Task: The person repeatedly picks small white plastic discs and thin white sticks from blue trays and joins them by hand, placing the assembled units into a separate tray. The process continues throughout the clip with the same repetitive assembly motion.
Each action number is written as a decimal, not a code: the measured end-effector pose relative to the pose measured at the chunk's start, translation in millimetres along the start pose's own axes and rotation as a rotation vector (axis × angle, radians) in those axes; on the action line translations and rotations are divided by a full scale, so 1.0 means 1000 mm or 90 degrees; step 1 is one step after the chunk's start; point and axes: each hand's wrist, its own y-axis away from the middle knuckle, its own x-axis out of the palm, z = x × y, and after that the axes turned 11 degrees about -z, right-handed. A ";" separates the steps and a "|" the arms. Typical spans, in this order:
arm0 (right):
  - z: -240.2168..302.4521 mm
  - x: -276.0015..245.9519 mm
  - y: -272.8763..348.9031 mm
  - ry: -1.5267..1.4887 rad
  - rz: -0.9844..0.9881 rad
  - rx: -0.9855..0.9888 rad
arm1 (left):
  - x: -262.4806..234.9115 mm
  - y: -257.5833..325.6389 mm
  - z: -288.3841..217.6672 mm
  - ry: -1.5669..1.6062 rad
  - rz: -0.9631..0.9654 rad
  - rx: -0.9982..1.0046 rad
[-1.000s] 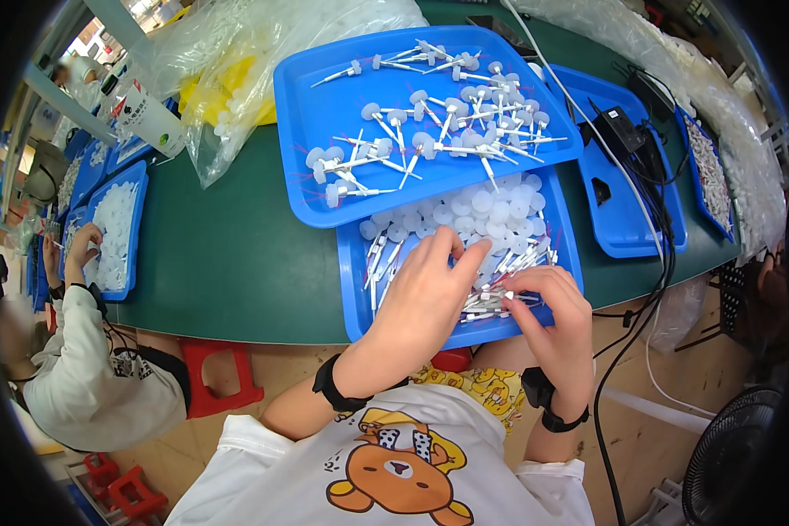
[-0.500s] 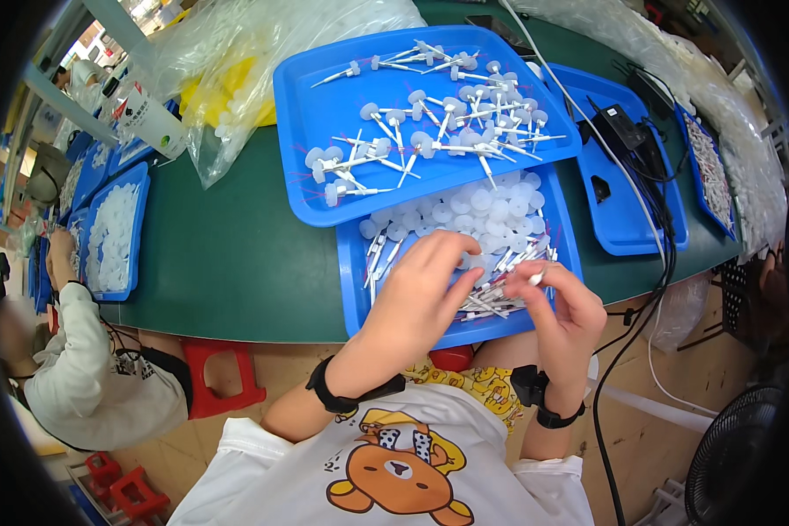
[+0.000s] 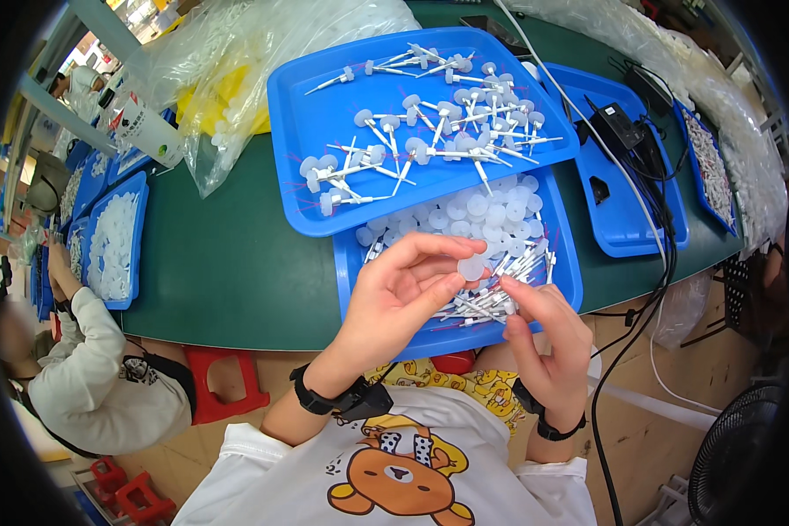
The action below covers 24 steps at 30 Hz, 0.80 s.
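Between the thumb and fingers of my left hand [image 3: 390, 302] is a translucent white round cap [image 3: 472, 268], its flat face turned up. My right hand [image 3: 550, 342] is just right of it, pinching a small white stick-shaped part [image 3: 510, 307] whose far end is partly hidden by the fingers. Both hands hover over the near end of the lower blue tray [image 3: 345, 279], which holds loose round caps [image 3: 478, 206] and a heap of thin white sticks [image 3: 473, 307]. Across its far side rests an upper blue tray [image 3: 302, 105] carrying sticks with caps fitted on them [image 3: 447, 112].
At the right lie another blue tray [image 3: 627, 237] with a black power adapter [image 3: 618, 127] and trailing cables [image 3: 666, 228]. Plastic bags [image 3: 228, 149] and a bottle [image 3: 147, 127] are at far left. A co-worker [image 3: 88, 368] sits left beside a tray of white pieces [image 3: 114, 245].
My left hand has come up out of the caps with one round cap. My right hand has moved slightly left and down with the white stick. The upper tray has shifted slightly.
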 end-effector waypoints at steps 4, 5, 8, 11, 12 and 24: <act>0.001 0.004 0.004 -0.041 -0.008 0.063 | 0.001 0.000 -0.002 0.011 -0.002 -0.007; 0.000 0.006 0.005 -0.050 -0.014 0.063 | 0.001 0.000 -0.002 0.018 -0.005 -0.014; -0.002 0.009 0.007 -0.087 -0.010 0.076 | 0.001 0.000 -0.002 0.027 -0.004 -0.020; -0.004 0.011 0.009 -0.096 -0.006 0.076 | 0.001 0.000 -0.002 0.028 -0.004 -0.013; -0.005 0.012 0.009 -0.093 -0.006 0.072 | 0.001 0.000 -0.002 0.028 -0.006 -0.009; 0.000 0.004 0.003 -0.013 0.030 0.050 | 0.001 0.002 -0.002 0.031 -0.023 -0.002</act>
